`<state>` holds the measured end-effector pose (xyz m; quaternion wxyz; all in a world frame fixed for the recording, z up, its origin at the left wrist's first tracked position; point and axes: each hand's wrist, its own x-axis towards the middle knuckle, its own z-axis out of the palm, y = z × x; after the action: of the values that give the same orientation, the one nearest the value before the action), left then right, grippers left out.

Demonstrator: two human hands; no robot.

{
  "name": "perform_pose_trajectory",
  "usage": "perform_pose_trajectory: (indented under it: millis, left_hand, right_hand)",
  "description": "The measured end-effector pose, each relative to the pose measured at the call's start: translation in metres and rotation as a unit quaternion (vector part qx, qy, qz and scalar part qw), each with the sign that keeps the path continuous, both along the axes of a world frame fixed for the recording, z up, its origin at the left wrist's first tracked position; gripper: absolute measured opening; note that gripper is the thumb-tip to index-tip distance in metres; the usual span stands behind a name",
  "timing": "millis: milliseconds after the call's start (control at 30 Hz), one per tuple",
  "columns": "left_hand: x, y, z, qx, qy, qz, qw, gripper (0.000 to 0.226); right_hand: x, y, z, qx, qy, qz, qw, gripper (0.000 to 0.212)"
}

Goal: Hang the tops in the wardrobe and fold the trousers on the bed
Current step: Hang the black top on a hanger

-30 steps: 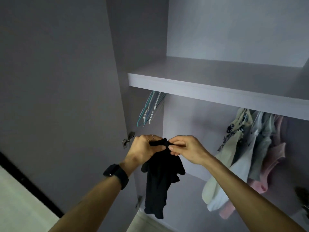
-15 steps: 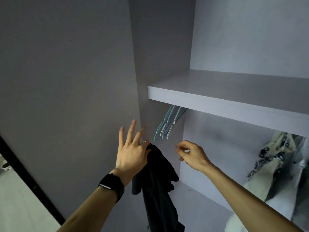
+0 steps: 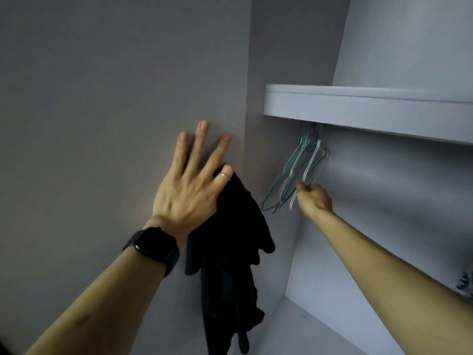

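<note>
Gray boards of the wardrobe [image 3: 399,201] filled nearly the whole view. Its open door [image 3: 102,98] was the biggest part and took up the side from 7 o'clock to 12 o'clock. A thick shelf [image 3: 371,108] ran from the middle out to 3 o'clock, with pale back wall above and below it.

Two bare arms came up from the bottom. The left arm [image 3: 102,298] rose from 7 o'clock and the right arm [image 3: 396,272] from 4 o'clock.

The black top [image 3: 225,252] hung limp and bunched from the left hand [image 3: 186,193], down toward 6 o'clock, by the edge of the door. It was not yet on a hanger.

The left hand lay against the door, just to the 9 o'clock side of the middle. Three fingers were straight and spread. One more finger was bent over the top's upper edge and gripped it. The thumb was hidden.

A bunch of thin teal and white hangers [image 3: 302,165] hung tilted under the shelf, just to the 3 o'clock side of the middle. The right hand [image 3: 314,198] was at their lower ends with its fingers curled. Whether it held a hanger could not be told.

A black watch [image 3: 153,247] sat on the left wrist. A bit of patterned cloth [image 3: 464,283] peeked in at 4 o'clock. A silver ring [image 3: 224,175] was on the bent finger.
</note>
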<state>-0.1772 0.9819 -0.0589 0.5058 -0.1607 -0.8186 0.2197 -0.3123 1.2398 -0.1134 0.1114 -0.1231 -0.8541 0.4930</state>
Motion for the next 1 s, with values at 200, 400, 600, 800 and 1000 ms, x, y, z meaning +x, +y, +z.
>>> perform_pose_trajectory:
  millis: [200,400,600,800,1000]
  left_hand:
    - [-0.008,-0.006,-0.011,-0.019,0.02,-0.004,1.0,0.032]
    - [-0.007,-0.003,-0.017,-0.008,0.033,-0.006,0.999,0.025]
    - [-0.006,-0.003,-0.015,0.0,0.033,0.002,0.999,0.022]
    - [-0.005,-0.001,-0.015,0.001,0.032,0.011,0.999,0.024]
    - [-0.006,-0.001,-0.013,0.008,0.035,0.007,0.999,0.025]
  right_hand:
    - [-0.016,-0.013,-0.018,-0.097,0.011,-0.033,0.995,0.013]
    - [-0.002,-0.004,-0.006,-0.169,0.0,0.002,0.986,0.011]
    - [0.015,-0.001,0.017,-0.257,-0.034,0.039,0.965,0.006]
    - [0.015,0.01,0.039,-0.122,-0.005,-0.016,0.992,0.01]
    - [0.023,0.004,0.048,-0.198,-0.05,0.025,0.979,0.004]
